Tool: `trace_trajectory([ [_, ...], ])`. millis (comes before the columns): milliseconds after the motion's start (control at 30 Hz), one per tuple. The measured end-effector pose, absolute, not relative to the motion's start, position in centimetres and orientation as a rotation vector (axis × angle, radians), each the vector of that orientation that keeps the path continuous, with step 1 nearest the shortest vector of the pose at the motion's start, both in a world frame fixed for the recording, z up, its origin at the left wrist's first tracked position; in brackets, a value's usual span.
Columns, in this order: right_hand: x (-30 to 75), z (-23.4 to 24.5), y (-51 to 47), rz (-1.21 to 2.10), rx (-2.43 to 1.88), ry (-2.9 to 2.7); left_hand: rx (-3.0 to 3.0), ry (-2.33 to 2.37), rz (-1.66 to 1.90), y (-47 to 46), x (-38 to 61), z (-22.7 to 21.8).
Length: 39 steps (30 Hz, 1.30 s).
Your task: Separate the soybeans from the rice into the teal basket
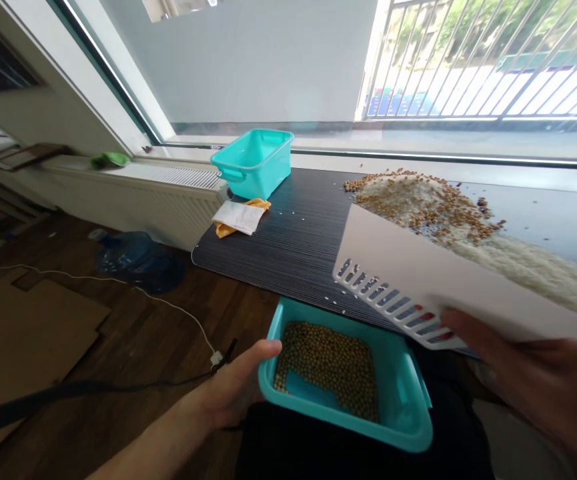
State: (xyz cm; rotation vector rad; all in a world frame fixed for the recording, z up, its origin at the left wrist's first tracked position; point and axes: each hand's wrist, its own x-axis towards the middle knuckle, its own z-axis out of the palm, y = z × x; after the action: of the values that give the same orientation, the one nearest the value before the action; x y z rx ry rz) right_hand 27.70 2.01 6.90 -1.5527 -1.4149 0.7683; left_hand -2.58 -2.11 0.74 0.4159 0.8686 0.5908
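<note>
My left hand (pixel 235 387) grips the left rim of a teal plastic tub (pixel 408 427) that rests on my lap below the table edge; a layer of yellowish beans (pixel 328 363) lies in it. My right hand (pixel 538 380) holds a white slotted scoop (pixel 418 267), fingers closed under its perforated wall, tilted above the tub's right side. Behind the scoop, a heap of white rice mixed with beans (pixel 418 200) spreads across the dark table (pixel 288 247).
A second teal tub (pixel 253 160) stands at the table's far left corner, with a white and orange cloth (pixel 241 217) beside it. A radiator (pixel 133 193) runs along the left wall. A blue water bottle (pixel 133 257), cardboard and a cable lie on the wooden floor.
</note>
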Motion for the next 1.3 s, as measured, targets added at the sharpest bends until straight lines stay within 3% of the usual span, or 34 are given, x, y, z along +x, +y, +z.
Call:
trace_trajectory([
  [200, 22.0, 4.4, 2.4, 0.975, -1.368, -1.407, 0.346, 0.925, 0.688, -3.2, -1.4, 0.4],
  [533, 26.8, 4.3, 2.9, 0.670, -1.622, -1.168, 0.210, 0.910, 0.614, -3.6, -0.7, 0.1],
  [800, 21.2, 2.0, 5.1, 0.830, -1.541, -1.342, 0.134, 0.935, 0.633, -3.5, -0.3, 1.2],
  [1300, 32.0, 0.9, 3.5, 0.466, -1.918, -1.041, 0.113, 0.959, 0.558, -3.5, 1.8, 2.4],
])
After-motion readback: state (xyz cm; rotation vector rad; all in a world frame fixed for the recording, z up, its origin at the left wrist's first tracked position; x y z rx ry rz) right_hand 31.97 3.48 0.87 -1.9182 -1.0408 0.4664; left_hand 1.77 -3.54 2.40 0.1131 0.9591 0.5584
